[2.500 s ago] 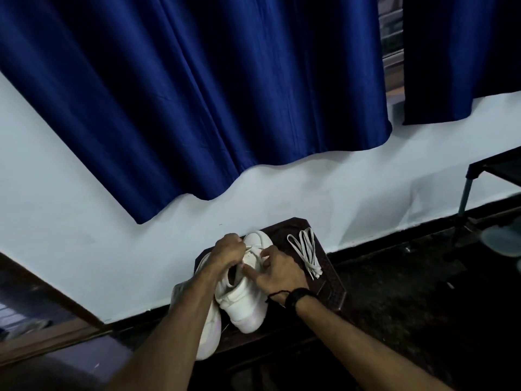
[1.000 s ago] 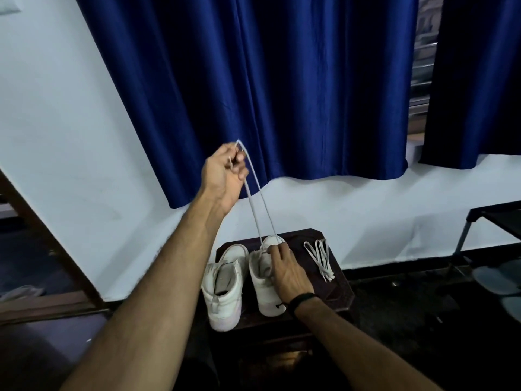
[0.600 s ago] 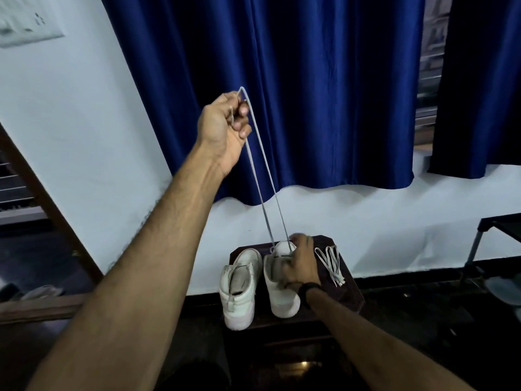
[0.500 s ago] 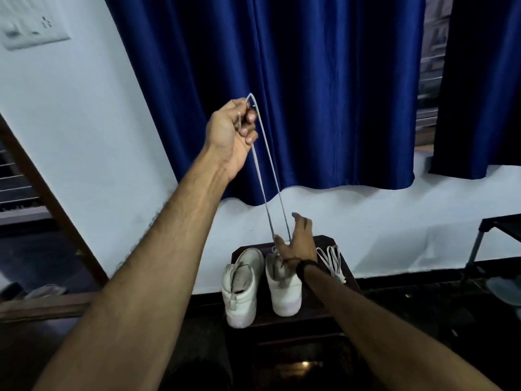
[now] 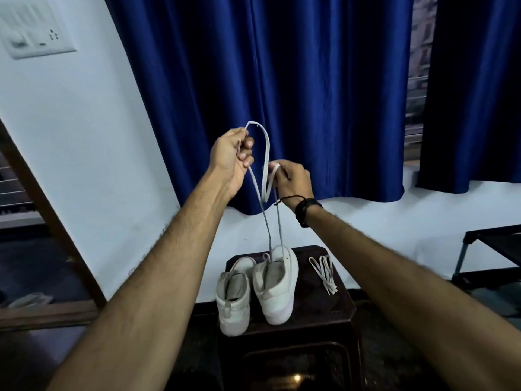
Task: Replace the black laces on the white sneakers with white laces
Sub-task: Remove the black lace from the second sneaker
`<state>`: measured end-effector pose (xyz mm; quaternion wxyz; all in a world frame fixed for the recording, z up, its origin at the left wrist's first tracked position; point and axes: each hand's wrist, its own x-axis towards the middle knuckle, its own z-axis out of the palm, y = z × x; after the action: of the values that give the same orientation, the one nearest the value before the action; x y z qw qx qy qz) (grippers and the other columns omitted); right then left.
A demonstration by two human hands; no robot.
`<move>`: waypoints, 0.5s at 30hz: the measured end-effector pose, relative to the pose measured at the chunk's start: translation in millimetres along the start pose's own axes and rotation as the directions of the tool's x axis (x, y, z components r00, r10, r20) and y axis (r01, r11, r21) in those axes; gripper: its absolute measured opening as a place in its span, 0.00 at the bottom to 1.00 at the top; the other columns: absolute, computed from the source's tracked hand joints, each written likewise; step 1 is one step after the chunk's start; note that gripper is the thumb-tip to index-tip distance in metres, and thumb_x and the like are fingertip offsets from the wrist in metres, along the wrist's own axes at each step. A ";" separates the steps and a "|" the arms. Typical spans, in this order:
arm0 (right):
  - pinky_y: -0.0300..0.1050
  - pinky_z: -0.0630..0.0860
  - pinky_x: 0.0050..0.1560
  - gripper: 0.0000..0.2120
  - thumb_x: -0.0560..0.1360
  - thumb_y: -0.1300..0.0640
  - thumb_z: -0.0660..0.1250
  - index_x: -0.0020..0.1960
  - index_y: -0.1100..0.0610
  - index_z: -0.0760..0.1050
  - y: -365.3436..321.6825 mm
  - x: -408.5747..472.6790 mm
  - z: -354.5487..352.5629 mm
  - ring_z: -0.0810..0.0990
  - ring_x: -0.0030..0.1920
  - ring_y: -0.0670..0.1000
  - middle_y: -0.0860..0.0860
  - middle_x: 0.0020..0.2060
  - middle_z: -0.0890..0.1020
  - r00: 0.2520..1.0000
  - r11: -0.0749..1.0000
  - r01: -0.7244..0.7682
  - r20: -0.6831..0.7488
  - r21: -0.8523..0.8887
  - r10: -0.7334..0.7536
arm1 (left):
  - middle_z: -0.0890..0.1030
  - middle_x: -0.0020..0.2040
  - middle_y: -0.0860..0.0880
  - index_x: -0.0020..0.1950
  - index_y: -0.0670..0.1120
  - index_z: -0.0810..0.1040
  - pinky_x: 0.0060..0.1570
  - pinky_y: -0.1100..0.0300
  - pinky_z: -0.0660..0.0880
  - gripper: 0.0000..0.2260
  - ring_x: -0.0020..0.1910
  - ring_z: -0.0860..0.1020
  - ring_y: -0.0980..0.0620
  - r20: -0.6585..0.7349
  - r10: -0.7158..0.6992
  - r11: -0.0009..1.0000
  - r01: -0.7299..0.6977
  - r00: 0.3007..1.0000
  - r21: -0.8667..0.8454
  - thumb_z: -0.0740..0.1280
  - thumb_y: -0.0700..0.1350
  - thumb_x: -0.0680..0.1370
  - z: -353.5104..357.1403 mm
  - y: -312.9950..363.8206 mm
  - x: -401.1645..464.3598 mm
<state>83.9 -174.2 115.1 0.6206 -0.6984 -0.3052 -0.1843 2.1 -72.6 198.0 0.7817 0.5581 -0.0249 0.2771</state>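
Observation:
Two white sneakers stand side by side on a dark stool (image 5: 324,311): the left sneaker (image 5: 233,300) and the right sneaker (image 5: 277,286). A white lace (image 5: 266,221) runs up from the right sneaker's front eyelets in two strands. My left hand (image 5: 231,159) grips one strand high up, with the lace end looping over above it. My right hand (image 5: 291,180) pinches the other strand slightly lower. A second white lace (image 5: 324,273) lies bundled on the stool to the right of the sneakers. No black lace is visible.
A blue curtain (image 5: 282,94) hangs behind my hands over a white wall. A switch plate (image 5: 33,42) is at the upper left. A dark metal-framed stand (image 5: 496,249) sits at the right, and a wooden frame edge (image 5: 50,221) runs diagonally at the left.
My right hand left the right sneaker and rose to pinch one lace strand. My left hand, still gripping the lace, came down a little, and the lace slackened into a loop.

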 end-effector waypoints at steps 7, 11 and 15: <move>0.39 0.80 0.49 0.12 0.78 0.64 0.60 0.52 0.59 0.82 24.7 -11.9 -1.0 0.83 0.43 0.48 0.53 0.42 0.85 0.970 0.985 -0.153 0.177 -0.084 0.166 | 0.69 0.33 0.48 0.40 0.45 0.70 0.20 0.66 0.55 0.11 0.19 0.60 0.60 -0.138 -0.060 0.971 0.090 0.989 0.224 0.55 0.36 0.81 -20.4 -31.5 -5.7; 0.29 0.75 0.49 0.17 0.72 0.69 0.63 0.58 0.57 0.80 42.0 -29.7 1.8 0.81 0.48 0.47 0.51 0.51 0.84 0.943 0.971 -0.228 0.233 -0.074 0.239 | 0.70 0.33 0.48 0.41 0.45 0.69 0.20 0.66 0.54 0.10 0.19 0.60 0.59 -0.197 -0.066 0.991 0.087 0.978 0.101 0.55 0.36 0.81 -34.0 -30.1 -8.0; 0.40 0.78 0.48 0.21 0.69 0.66 0.69 0.61 0.55 0.77 73.2 -65.4 2.2 0.79 0.45 0.48 0.50 0.55 0.82 0.823 0.918 -0.333 0.408 -0.217 0.395 | 0.71 0.30 0.48 0.39 0.45 0.70 0.21 0.65 0.54 0.08 0.22 0.58 0.57 -0.036 -0.048 0.998 0.047 0.998 -0.040 0.57 0.38 0.78 -36.0 1.0 -16.8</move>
<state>82.8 -188.2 17.9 0.5092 -0.8076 -0.2860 0.0814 -22.3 -47.3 179.5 0.7993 0.5378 -0.0025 0.2681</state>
